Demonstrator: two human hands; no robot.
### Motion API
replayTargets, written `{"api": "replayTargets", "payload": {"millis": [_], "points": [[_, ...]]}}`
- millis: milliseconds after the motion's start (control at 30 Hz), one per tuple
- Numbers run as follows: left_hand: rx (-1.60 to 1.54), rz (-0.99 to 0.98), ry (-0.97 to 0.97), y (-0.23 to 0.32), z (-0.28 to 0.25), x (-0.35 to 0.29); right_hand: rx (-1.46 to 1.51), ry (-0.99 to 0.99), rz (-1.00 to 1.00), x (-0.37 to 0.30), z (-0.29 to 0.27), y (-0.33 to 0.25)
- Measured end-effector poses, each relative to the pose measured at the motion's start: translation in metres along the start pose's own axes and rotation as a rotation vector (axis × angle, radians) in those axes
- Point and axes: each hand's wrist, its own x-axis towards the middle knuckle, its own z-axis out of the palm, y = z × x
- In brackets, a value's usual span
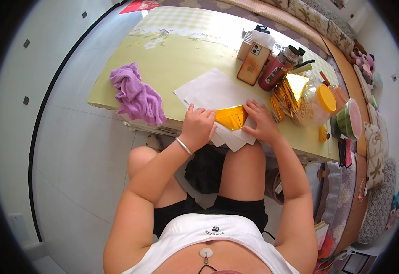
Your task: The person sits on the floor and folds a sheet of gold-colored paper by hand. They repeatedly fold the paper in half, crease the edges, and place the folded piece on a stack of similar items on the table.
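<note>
A folded piece of gold foil paper (230,119) lies between my hands, over several white paper sheets (213,87) at the table's near edge. My left hand (198,128), with a silver bangle at the wrist, is closed on the foil's left end, its fingers bent. At the other end, my right hand (262,122) grips the foil, fingertips on its upper edge and thumb lower down. What lies under my fingertips is hidden. To the right of my right hand stands a fanned stack of folded gold foil pieces (287,97).
A purple cloth (135,93) hangs over the table's (105,86) left front edge. Beyond the papers stand a phone (253,64) and a dark red flask (279,68). At the right are a yellow-lidded jar (316,107) and a green tub with a pink lid (348,119).
</note>
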Motion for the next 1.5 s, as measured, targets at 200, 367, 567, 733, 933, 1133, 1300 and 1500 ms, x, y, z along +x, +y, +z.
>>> {"api": "replayTargets", "payload": {"millis": [200,367,567,733,933,1133,1300,1500], "points": [[-0.029,0.062,0.039,0.001,0.004,0.018,-0.096,0.039,-0.066,-0.002,-0.003,-0.004],[-0.111,-0.010,0.045,-0.010,0.011,0.023,-0.030,0.163,-0.069,0.003,-0.003,-0.011],[-0.302,0.007,0.088,-0.020,0.002,0.028,0.216,0.456,0.081,0.022,0.025,0.012],[-1.204,-0.673,0.101,-0.036,0.010,0.027,0.897,0.558,0.359,0.036,0.032,-0.006],[-1.528,-0.867,0.244,-0.049,-0.002,0.034,1.364,0.836,0.191,0.046,0.034,-0.052],[-1.589,-0.859,0.250,-0.056,0.000,0.032,1.322,0.834,0.186,0.038,0.047,-0.057],[-1.559,-0.845,0.229,-0.056,-0.004,0.032,1.352,0.817,0.228,0.030,0.041,-0.062],[-1.525,-0.803,0.233,-0.051,-0.011,0.032,1.389,0.699,0.372,0.022,0.022,-0.066]]}}
